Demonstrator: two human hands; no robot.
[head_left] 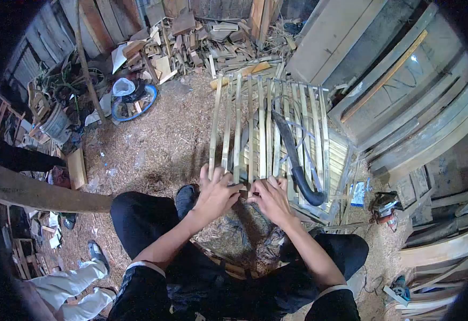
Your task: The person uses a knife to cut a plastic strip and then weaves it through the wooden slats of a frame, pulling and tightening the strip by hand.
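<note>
A frame of pale wooden slats [262, 128] slopes away in front of me. My left hand [216, 193] is closed over the near ends of its left slats, with the thumb stretched toward the middle. Close beside it, my right hand [270, 199] has its fingers curled at the near ends of the middle slats, thumb and forefinger drawn together. A small dark piece shows in the narrow gap between the hands; whether either hand grips it I cannot tell. Lying across the right slats is a long dark curved tool with a black handle [308, 186].
Scrap wood [191, 45] is heaped along the back wall. A blue basin [117, 113] sits on the sawdust floor at left, near a wooden beam [47, 192]. Another person's legs [73, 283] show at lower left. Boards [442, 128] lean on the right, behind a power tool [386, 206].
</note>
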